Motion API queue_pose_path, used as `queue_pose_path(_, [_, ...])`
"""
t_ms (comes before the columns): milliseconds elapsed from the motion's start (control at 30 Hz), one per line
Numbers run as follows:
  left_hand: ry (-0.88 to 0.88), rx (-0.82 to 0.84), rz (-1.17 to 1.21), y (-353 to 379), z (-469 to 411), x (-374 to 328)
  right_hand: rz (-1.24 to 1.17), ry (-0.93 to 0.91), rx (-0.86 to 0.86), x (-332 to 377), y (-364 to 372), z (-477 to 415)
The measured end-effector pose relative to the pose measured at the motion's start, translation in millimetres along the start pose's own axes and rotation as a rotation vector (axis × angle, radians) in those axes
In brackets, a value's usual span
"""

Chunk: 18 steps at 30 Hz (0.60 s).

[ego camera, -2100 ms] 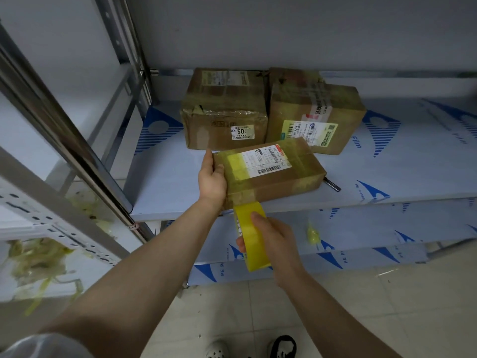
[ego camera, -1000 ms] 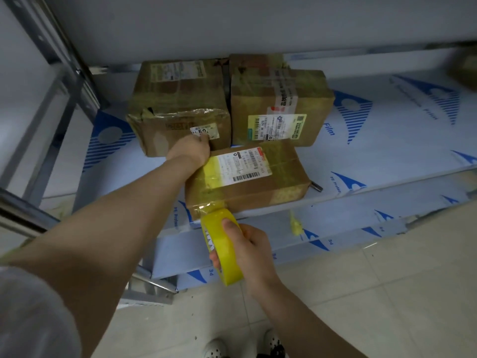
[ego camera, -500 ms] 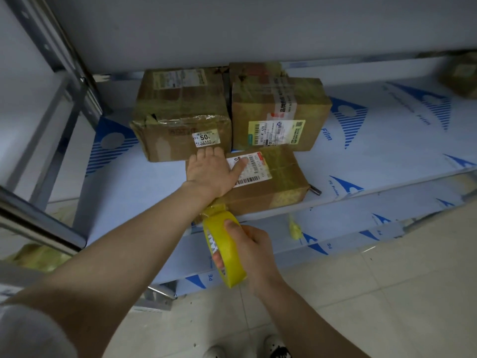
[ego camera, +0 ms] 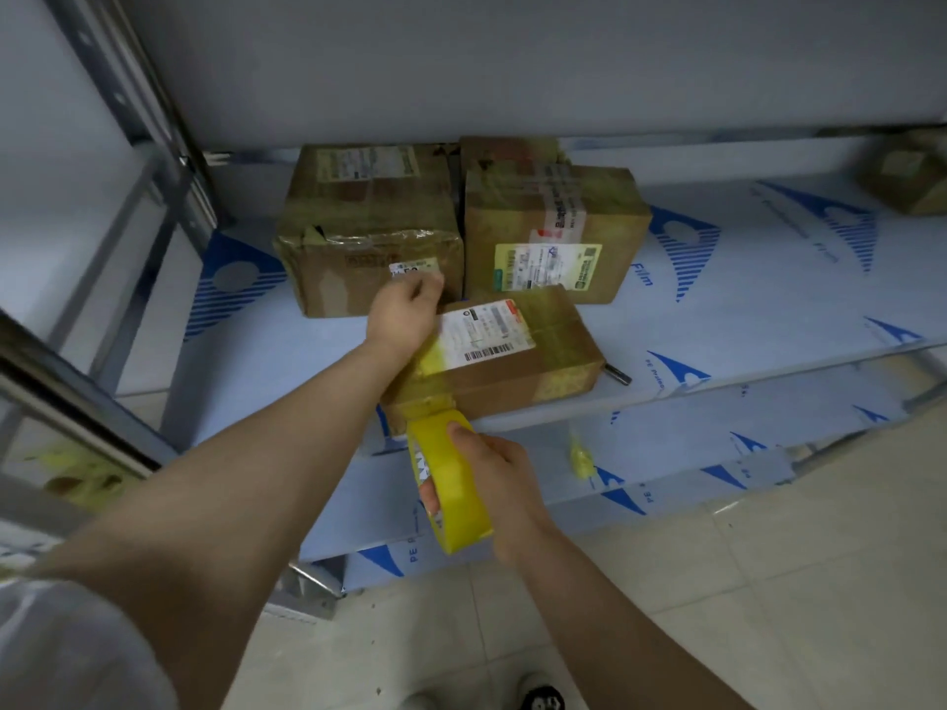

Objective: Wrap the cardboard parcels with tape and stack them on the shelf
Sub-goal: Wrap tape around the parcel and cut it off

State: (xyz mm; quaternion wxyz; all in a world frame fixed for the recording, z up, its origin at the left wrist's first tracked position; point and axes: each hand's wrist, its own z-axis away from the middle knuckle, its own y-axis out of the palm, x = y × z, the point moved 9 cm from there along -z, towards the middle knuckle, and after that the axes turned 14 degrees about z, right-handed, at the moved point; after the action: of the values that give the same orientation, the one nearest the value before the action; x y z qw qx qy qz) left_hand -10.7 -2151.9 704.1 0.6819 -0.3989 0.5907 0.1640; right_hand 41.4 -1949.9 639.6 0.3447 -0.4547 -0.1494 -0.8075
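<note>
A small cardboard parcel with a white barcode label lies at the front edge of the shelf, with bands of yellow tape round it. My left hand sits at its far left corner, fingers curled over that edge. My right hand grips a yellow tape roll just below the shelf edge. A strip of tape runs from the roll up onto the parcel's near left end.
Two larger taped boxes stand behind the parcel, one on the left and one on the right. Another box sits far right. A small metal rod lies beside the parcel. Metal uprights rise at left, with a lower shelf beneath.
My left hand lay flat on the parcel's top and has slid back to the far left corner, with the fingers now curled. The right hand keeps the roll below the edge.
</note>
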Motion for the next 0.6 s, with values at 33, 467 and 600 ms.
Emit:
queue_pose_path(33, [-0.012, -0.010, 0.017, -6.2, 6.5, -2.0, -0.031, 0.025, 0.001, -1.1, -1.7, 0.7])
queue_pose_path(467, [-0.923, 0.014, 0.806, 17.2, 165.0, 49.9, 0.171, -0.115, -0.007, 22.4, -6.0, -0.3])
queue_pose_path(600, [-0.845, 0.085, 0.824, 24.1, 157.0, 33.0, 0.522, -0.334, -0.137, 51.7, -33.3, 0.7])
